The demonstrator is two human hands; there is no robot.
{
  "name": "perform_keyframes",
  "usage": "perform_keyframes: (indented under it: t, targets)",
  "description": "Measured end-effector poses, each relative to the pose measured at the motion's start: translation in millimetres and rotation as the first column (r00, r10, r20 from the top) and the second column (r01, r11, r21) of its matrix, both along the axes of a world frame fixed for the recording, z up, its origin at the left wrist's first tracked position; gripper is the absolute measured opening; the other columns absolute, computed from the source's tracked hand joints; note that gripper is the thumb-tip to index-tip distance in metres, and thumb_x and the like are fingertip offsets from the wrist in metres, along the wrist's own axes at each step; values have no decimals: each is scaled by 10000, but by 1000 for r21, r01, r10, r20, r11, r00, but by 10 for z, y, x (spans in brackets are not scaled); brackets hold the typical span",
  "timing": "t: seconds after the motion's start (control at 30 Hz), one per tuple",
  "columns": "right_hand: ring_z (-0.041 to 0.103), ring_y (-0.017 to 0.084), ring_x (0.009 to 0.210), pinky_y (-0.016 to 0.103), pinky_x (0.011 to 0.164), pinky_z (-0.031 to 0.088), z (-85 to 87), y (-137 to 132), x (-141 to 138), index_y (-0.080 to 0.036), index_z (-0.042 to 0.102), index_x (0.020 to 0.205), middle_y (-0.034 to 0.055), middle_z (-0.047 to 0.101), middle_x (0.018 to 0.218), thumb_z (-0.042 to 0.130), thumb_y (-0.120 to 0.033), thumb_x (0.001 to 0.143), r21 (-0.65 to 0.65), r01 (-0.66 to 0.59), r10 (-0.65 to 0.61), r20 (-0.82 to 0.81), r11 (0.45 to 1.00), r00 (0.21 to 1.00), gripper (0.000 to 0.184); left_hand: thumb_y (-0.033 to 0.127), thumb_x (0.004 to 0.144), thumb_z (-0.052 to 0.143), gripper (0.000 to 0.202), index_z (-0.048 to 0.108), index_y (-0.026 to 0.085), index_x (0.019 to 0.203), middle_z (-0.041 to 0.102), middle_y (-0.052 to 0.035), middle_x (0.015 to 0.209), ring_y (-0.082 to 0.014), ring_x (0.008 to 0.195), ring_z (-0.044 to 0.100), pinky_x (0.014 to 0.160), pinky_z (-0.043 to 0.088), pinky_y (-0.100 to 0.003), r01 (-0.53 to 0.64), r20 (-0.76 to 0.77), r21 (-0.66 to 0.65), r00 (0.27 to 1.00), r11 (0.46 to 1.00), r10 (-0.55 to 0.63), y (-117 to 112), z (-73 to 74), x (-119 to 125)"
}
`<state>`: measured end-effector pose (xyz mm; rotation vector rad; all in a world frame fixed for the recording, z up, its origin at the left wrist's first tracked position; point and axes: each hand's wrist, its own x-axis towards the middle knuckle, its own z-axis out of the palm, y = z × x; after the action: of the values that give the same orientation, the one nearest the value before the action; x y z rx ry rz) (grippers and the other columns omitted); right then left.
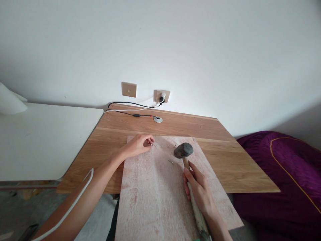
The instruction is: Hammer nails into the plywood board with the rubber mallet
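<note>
My right hand (197,182) is wrapped round the wooden handle of a mallet with a dark head (184,150), which is raised over the pale board (147,201). Near the board's far left edge, my left hand (140,144) is closed in a pinch on a small metal nail (151,144). Just right of those fingers, several similar nails stand in a row, one of them a nail (162,145) close to the hand. A loose nail (170,161) lies on the board, nearer to me than the row.
Under the board is a wooden table (240,167). A white table (50,140) adjoins it on the left. Cables (136,115) run along the back to a wall socket (162,96). A white cord (75,207) crosses my left forearm. A purple beanbag (283,174) sits at the right.
</note>
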<state>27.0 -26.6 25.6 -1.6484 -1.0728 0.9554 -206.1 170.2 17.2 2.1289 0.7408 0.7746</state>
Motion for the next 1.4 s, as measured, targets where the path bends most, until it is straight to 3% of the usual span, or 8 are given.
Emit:
perform_keyframes:
  t: [0.17,0.33,0.57,0.63,0.73,0.9,1.4]
  targets:
    - [429,117,358,227,323,338,16,0,-16,-246,543,829,-66,480,487,647,-725,886,8,3,-3,-19,1000,1000,493,124,790,752,229,711,208,999,750,-10,904,-165,825,674,775,523,-283,-39,-17,9,999,999,40,16,-19,-7]
    - [421,103,347,220,306,343,164,-25,-86,-227,597,905,-69,492,526,656,-725,873,37,19,-18,-33,999,999,502,132,809,755,208,715,197,1002,753,-10,858,-163,792,685,741,511,-270,-39,-1,-41,999,998,39,33,-53,-10]
    - [433,75,355,187,300,323,400,180,-432,-194,625,1076,-83,493,620,617,-595,939,40,-151,152,-27,988,988,425,130,804,700,307,718,192,1104,770,-14,857,-167,765,686,742,516,-276,-45,19,-83,999,996,47,48,-61,-1]
    - [450,73,371,179,307,333,395,258,-550,-191,612,1141,-85,493,648,581,-561,969,55,-180,183,-43,982,982,408,140,783,688,330,711,197,1107,764,-5,866,-166,768,668,739,506,-276,-34,26,-62,999,998,35,41,-45,-5]
    - [474,76,386,176,315,356,351,356,-670,-192,588,1222,-87,493,672,525,-525,1003,58,-219,221,-34,974,975,404,140,759,672,216,700,191,967,729,3,843,-165,761,641,710,473,-267,-33,11,-17,999,999,33,28,-25,-15]
    - [495,83,381,183,317,375,288,463,-722,-184,610,1124,-76,512,658,492,-473,998,-25,-295,296,74,955,952,337,61,749,626,259,695,182,968,724,-2,850,-154,728,617,667,429,-245,-22,20,-16,1000,1000,22,25,-29,-31]
    - [490,89,377,183,331,361,225,475,-733,-213,551,1017,-69,535,612,472,-472,1012,-24,-262,263,116,965,958,270,-22,740,674,332,737,176,999,765,-5,849,-150,750,676,698,472,-215,-71,-7,-44,997,997,71,14,-12,-14]
